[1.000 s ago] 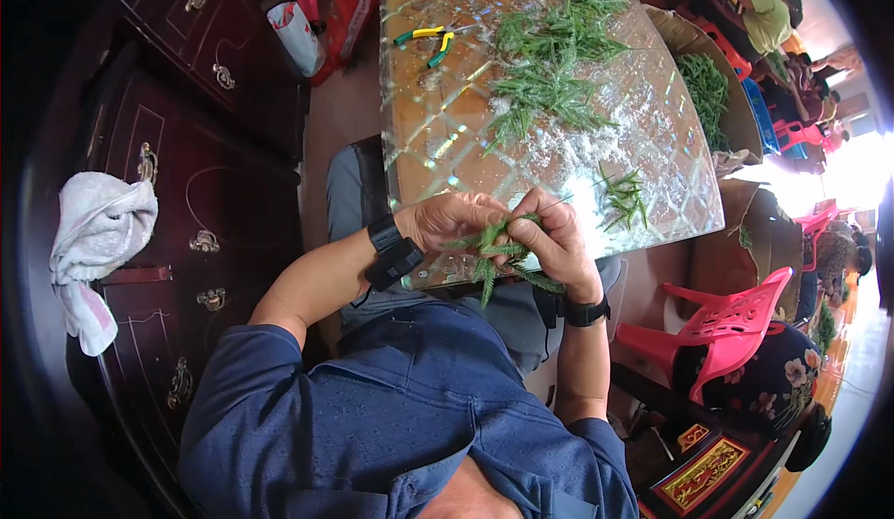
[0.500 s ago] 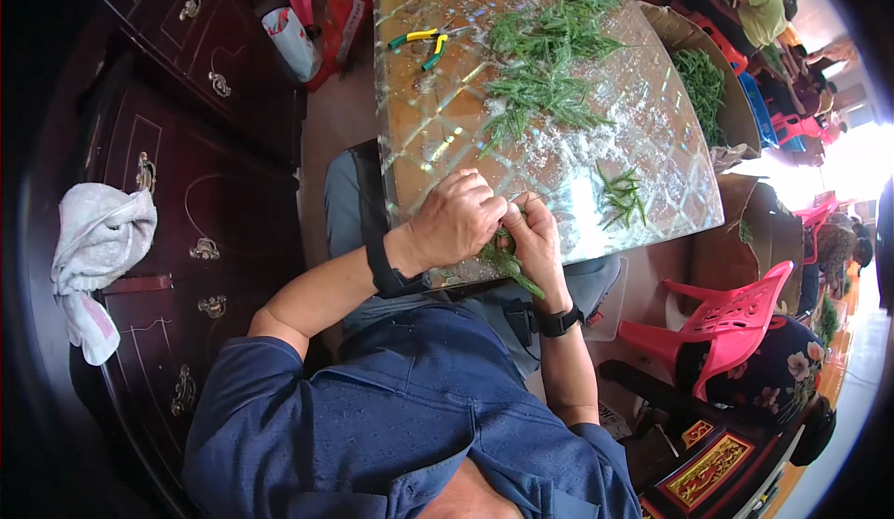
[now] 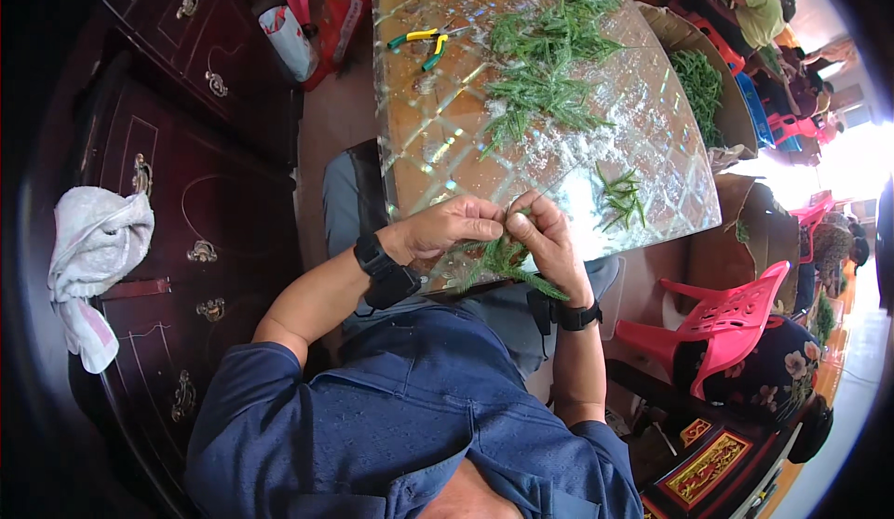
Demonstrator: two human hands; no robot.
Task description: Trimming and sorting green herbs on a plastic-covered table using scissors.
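Both hands meet over the near edge of the table (image 3: 410,179). My right hand (image 3: 556,247) is closed around a green artificial pine sprig (image 3: 503,260), whose leafy tips hang below the fingers toward my lap. At its fingertips, my left hand (image 3: 445,226) pinches; whatever sits between thumb and forefinger is too small to make out. Just right of the hands lies a small loose green sprig (image 3: 622,196). Farther off, a big pile of green sprigs (image 3: 549,81) runs up the table among white flakes (image 3: 582,147).
Pliers (image 3: 426,42) with yellow-green handles lie at the table's far left. A cardboard box (image 3: 740,114) of greenery stands beyond the right edge, and a pink plastic stool (image 3: 722,323) nearer. Dark drawers (image 3: 158,193) line the left. Other people (image 3: 764,16) sit far right.
My left hand has turned and lowered slightly, its fingers straighter. My right hand has shifted a little right, and more of the sprig's spread tips shows beneath it.
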